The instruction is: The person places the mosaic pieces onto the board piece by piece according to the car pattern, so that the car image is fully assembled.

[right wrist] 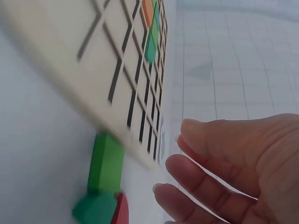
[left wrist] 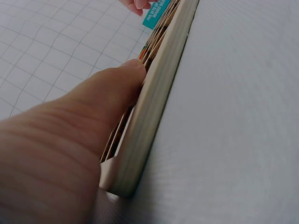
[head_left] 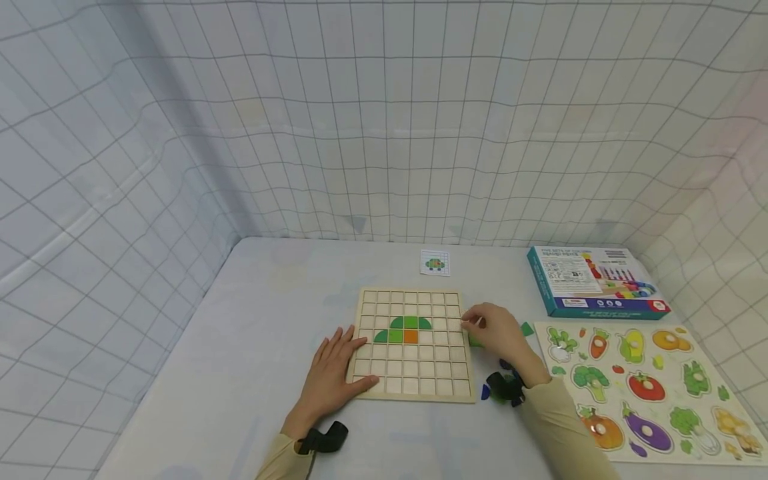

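A wooden grid board (head_left: 414,387) lies on the table, bearing several green pieces (head_left: 411,322) and an orange square (head_left: 411,337) near its middle. My left hand (head_left: 329,380) rests on the board's left edge, fingers spread, its thumb over the front left corner. My right hand (head_left: 495,330) hovers at the board's right edge with loosely bent fingers; in the right wrist view nothing shows between thumb (right wrist: 196,135) and fingertips. Beneath it, beside the board, lie a green block (right wrist: 106,161), a teal piece (right wrist: 96,207) and a red piece (right wrist: 120,210).
A small picture card (head_left: 435,263) lies behind the board. At the right are a teal box (head_left: 594,283) and a vegetable puzzle board (head_left: 666,457). A blue piece (head_left: 485,392) sits by the right wrist, a green piece (head_left: 527,329) beyond the right hand. Grid-patterned sheets surround the table.
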Available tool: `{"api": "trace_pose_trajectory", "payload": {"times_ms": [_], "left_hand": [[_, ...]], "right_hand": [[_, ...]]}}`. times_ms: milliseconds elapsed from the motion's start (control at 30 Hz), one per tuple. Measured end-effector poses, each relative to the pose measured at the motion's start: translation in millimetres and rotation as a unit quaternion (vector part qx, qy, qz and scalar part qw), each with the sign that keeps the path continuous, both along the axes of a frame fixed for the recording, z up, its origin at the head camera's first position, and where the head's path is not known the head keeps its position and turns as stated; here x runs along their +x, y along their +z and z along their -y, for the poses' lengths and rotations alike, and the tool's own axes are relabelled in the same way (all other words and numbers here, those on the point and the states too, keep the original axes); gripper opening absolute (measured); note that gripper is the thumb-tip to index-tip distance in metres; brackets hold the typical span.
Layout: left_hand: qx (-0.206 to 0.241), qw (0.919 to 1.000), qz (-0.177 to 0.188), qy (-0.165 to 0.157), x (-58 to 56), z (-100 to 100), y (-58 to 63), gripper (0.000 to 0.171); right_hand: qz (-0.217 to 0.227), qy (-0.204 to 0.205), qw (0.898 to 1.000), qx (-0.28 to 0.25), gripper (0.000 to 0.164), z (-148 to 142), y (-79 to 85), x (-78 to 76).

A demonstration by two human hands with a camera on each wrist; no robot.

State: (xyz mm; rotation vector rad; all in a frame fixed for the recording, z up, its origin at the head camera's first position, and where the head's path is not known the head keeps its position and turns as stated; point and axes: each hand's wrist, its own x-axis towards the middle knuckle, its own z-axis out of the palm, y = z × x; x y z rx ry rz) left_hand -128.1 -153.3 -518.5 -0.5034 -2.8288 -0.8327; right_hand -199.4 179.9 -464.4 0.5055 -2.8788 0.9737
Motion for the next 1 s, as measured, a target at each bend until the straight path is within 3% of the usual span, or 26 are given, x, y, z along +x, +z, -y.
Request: {"api": "trace_pose_trajectory", "payload": {"times_ms": [233, 467, 800, 1000], "left_hand": [[0.003, 1.0, -0.005, 0.002, 1.0, 0.1, 1.4, 0.076], [0.008, 0.9997, -0.024, -0.001, 2.2, 0.1, -1.0, 0.075], [0.001, 1.0, 0.009, 0.001, 0.4, 1.7, -1.3, 0.078], [0.003, 1.0, -0.004, 0.0, 0.0, 0.7, -1.0, 0.078]], "right_hand": [[0.03, -0.027, 0.999, 0.005, 0.012, -24.5, 0.3, -4.2], [0.06, -0.018, 0.998, 0.029, 0.016, -29.7, -2.8, -7.3], [0.061, -0.028, 0.996, 0.05, 0.012, -32.7, -6.5, -12.0], [0.079, -0.03, 0.996, 0.038, 0.007, -36.0, -6.8, -14.7]]}}
